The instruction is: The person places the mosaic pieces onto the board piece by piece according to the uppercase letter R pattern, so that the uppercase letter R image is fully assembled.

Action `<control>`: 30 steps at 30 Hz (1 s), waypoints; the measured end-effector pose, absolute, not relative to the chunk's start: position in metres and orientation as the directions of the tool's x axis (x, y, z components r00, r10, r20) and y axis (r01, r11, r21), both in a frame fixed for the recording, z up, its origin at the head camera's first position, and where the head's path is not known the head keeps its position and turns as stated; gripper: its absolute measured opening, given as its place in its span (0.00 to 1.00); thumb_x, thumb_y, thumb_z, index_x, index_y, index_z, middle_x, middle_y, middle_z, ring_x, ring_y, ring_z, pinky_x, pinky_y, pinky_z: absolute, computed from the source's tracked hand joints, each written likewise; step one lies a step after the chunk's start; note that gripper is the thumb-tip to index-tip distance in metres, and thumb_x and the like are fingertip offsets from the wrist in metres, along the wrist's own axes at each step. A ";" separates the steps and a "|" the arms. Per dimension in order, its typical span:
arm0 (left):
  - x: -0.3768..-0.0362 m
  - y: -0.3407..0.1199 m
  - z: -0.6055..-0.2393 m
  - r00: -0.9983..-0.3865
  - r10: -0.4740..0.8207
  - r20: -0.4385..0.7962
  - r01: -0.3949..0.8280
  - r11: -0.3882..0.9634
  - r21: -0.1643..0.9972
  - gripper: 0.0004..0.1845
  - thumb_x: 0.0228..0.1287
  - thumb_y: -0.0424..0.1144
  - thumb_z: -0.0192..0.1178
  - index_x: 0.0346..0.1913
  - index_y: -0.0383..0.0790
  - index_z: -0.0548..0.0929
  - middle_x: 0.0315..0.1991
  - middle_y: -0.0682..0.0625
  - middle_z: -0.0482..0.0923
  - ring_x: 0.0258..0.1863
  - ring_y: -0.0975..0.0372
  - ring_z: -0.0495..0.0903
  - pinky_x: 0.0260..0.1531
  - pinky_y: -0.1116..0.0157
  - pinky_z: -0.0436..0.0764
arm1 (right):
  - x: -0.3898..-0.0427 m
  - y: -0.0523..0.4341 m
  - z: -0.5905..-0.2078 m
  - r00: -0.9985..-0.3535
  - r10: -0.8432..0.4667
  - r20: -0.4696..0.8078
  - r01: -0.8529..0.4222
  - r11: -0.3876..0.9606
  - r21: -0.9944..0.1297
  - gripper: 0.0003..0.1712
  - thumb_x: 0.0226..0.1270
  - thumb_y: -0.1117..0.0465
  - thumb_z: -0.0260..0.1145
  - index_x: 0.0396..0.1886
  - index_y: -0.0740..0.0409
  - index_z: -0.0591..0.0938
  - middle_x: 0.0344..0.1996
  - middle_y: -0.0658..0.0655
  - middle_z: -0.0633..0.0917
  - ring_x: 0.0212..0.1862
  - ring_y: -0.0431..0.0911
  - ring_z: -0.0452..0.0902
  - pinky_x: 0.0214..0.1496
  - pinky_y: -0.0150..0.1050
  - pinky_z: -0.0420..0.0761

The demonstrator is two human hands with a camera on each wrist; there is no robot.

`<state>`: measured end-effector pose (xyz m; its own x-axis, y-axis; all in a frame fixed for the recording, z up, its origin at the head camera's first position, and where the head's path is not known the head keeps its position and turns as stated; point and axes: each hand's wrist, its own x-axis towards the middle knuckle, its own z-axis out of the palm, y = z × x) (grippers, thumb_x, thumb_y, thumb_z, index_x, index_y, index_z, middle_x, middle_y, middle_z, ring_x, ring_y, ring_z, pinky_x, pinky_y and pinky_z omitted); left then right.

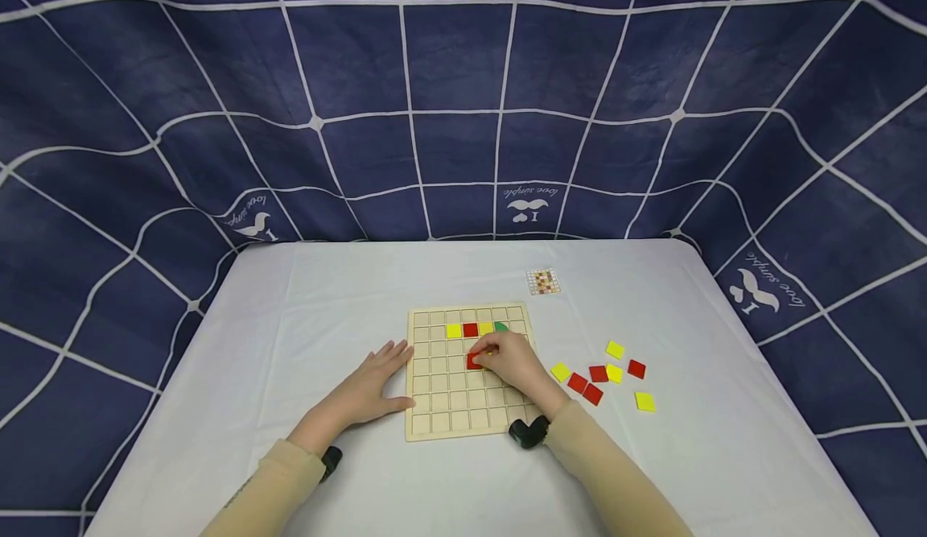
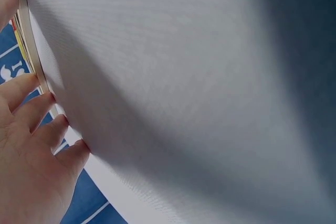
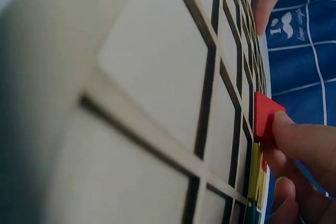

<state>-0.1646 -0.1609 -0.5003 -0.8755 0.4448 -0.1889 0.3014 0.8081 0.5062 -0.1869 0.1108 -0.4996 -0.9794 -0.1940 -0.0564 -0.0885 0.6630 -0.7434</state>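
A wooden grid board (image 1: pixel 463 420) lies on the white table. Its second row holds a yellow tile (image 1: pixel 454 330), a red tile (image 1: pixel 471 329), another yellow tile (image 1: pixel 485 328) and a green tile (image 1: pixel 501 326). My right hand (image 1: pixel 487 357) rests over the board's middle and pinches a red tile (image 1: pixel 474 361) at its fingertips. The right wrist view shows that red tile (image 3: pixel 265 119) tilted on edge against the grid, a fingertip (image 3: pixel 302 140) on it. My left hand (image 1: pixel 372 388) lies flat on the table, fingers (image 2: pixel 37 108) straight against the board's left edge (image 2: pixel 31 40).
Several loose red and yellow tiles (image 1: pixel 598 373) lie scattered on the cloth right of the board. A small pattern card (image 1: pixel 543 281) sits beyond the board's far right corner. A dark blue checked backdrop (image 1: pixel 463 102) hangs behind the table.
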 end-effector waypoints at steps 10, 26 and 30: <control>-0.165 -0.161 -0.502 -0.878 0.443 -0.182 0.305 0.810 0.501 0.48 0.56 0.55 0.70 0.75 0.39 0.61 0.78 0.43 0.53 0.79 0.47 0.47 0.76 0.44 0.51 | -0.186 0.106 -0.498 -0.974 -0.226 0.012 -0.176 0.725 -0.666 0.05 0.58 0.63 0.74 0.34 0.52 0.90 0.34 0.47 0.82 0.38 0.41 0.73 0.42 0.35 0.76; -0.165 -0.162 -0.501 -0.873 0.459 -0.166 0.327 0.802 0.500 0.48 0.56 0.54 0.70 0.75 0.37 0.61 0.78 0.42 0.54 0.78 0.45 0.48 0.76 0.43 0.52 | -0.183 0.166 -0.484 -0.997 -0.058 -0.053 0.010 0.576 -0.818 0.10 0.67 0.58 0.67 0.46 0.53 0.87 0.41 0.52 0.85 0.38 0.44 0.75 0.40 0.33 0.77; -0.165 -0.162 -0.501 -0.873 0.457 -0.173 0.323 0.805 0.497 0.48 0.56 0.53 0.70 0.75 0.37 0.61 0.78 0.41 0.54 0.78 0.45 0.48 0.76 0.43 0.52 | -0.183 0.194 -0.482 -0.997 0.014 -0.082 0.075 0.574 -0.816 0.12 0.69 0.58 0.66 0.49 0.55 0.86 0.40 0.55 0.86 0.38 0.45 0.77 0.38 0.31 0.77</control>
<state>-0.1647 -0.1620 -0.5006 -0.8727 0.4567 -0.1728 0.3229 0.8052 0.4974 -0.1832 0.1942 -0.4821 -0.9966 0.0143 -0.0817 0.0751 0.5738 -0.8155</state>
